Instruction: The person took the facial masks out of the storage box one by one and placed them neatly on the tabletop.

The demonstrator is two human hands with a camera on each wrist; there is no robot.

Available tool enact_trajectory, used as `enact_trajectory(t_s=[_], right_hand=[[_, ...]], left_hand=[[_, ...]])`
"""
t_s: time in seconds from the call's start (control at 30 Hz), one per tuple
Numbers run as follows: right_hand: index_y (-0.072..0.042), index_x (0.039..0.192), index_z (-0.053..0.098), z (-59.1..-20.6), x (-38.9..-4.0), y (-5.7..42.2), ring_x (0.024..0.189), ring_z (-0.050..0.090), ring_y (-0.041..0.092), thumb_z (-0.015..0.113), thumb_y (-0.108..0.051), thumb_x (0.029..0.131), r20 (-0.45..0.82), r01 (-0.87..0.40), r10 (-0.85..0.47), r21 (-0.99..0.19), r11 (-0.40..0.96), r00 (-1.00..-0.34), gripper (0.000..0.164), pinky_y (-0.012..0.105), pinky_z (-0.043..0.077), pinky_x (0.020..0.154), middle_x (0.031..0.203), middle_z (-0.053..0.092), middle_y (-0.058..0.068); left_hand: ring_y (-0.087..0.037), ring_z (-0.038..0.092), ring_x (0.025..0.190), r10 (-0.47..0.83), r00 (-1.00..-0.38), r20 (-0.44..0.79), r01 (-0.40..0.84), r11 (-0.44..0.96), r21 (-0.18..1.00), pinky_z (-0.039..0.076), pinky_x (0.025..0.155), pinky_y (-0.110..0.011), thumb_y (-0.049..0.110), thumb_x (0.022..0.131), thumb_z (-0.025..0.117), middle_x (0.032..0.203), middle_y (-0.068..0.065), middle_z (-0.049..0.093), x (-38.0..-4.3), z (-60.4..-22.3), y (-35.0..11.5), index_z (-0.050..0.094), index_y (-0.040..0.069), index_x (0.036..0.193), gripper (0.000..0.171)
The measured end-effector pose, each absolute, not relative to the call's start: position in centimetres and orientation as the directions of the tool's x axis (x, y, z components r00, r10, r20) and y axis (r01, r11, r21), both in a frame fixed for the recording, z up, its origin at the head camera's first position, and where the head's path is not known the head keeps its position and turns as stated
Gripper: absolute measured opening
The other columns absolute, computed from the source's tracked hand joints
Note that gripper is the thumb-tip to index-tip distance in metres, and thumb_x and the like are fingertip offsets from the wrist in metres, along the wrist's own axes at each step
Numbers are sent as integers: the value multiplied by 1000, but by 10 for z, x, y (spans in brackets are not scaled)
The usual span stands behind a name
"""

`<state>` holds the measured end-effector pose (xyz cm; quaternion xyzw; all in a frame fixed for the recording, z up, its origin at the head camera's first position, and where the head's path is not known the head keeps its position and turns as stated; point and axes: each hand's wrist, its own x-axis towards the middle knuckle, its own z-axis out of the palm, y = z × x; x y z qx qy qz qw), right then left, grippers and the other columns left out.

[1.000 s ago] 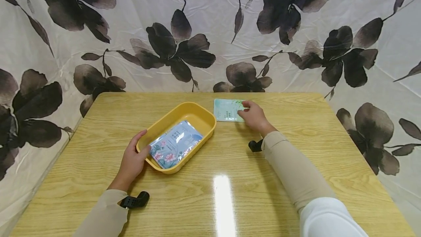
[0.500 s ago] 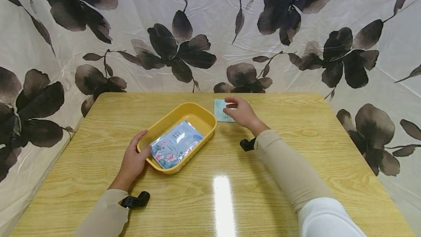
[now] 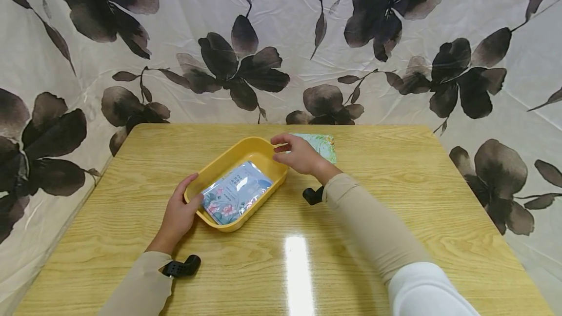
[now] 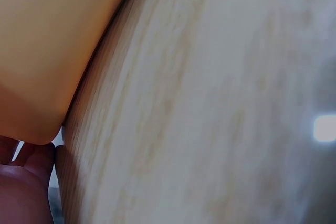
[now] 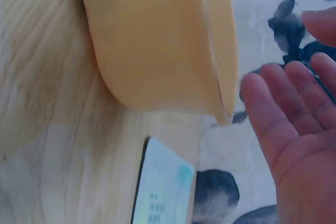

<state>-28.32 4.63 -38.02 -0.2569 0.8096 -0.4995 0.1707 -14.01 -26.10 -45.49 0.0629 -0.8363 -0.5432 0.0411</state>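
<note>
A yellow plastic basin (image 3: 256, 157) sits slantwise on the table, with a blue packet (image 3: 239, 189) printed with pink flowers lying flat inside. My left hand (image 3: 175, 213) grips its near-left rim, thumb over the inside edge and fingers outside; the left wrist view shows fingers against the basin wall (image 4: 52, 51). Over the far right corner of the basin hovers my right hand (image 3: 300, 156), holding nothing. Its fingers are loosely bent and apart from the rim in the right wrist view. A pale green packet (image 3: 322, 144) lies just behind that hand, partly covered by it.
The wooden table (image 3: 395, 160) ends at a back edge close behind the green packet. A curtain (image 3: 281, 13) with dark flowers hangs behind. Each wrist wears a black camera mount (image 3: 182, 266).
My right hand has moved left from above the green packet to the basin's far right corner, uncovering the packet's right part. The left hand and basin stay put.
</note>
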Motion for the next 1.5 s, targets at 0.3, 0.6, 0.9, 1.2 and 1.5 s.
enact_trajectory(t_s=[0.3,0.6,0.9,1.2,1.5], right_hand=[[1,144,49,-381,-274,23,126,54,27,65,-8,97,-120,-287,-674,-840,460,-729,51,32,48,98,145,50,12],[-6,142,53,-387,-273,7,124,56,23,66,-11,96,-218,-335,-683,-744,579,-697,48,28,50,92,143,52,8],[-6,141,54,-387,-272,-3,118,59,20,67,-11,96,-275,-340,-662,-685,644,-697,47,28,50,92,141,54,7],[-6,140,55,-387,-274,-10,111,61,17,69,-12,94,-287,-421,-670,-594,685,-685,49,28,44,98,140,57,8],[-8,142,54,-388,-272,-13,122,55,20,70,-15,94,-304,-431,-653,-552,714,-694,51,31,41,104,139,57,8]], left_hand=[[-36,26,143,-150,-989,-2,-64,410,910,29,111,-53,12,101,52,161,-21,21,-139,-457,-263,28,8,158,62],[-35,18,147,-156,-988,-2,-68,417,907,23,114,-53,12,101,53,162,-20,21,-139,-454,-260,30,8,158,61],[-35,21,146,-157,-988,-7,-71,406,911,26,113,-53,11,101,53,162,-20,21,-140,-453,-261,30,8,158,61],[-32,35,138,-154,-988,5,-57,392,918,37,96,-16,11,102,51,160,-18,24,-138,-453,-260,32,9,157,58],[-33,38,135,-154,-988,20,-41,383,923,38,91,-12,10,102,51,160,-19,25,-138,-453,-259,32,9,157,58]])
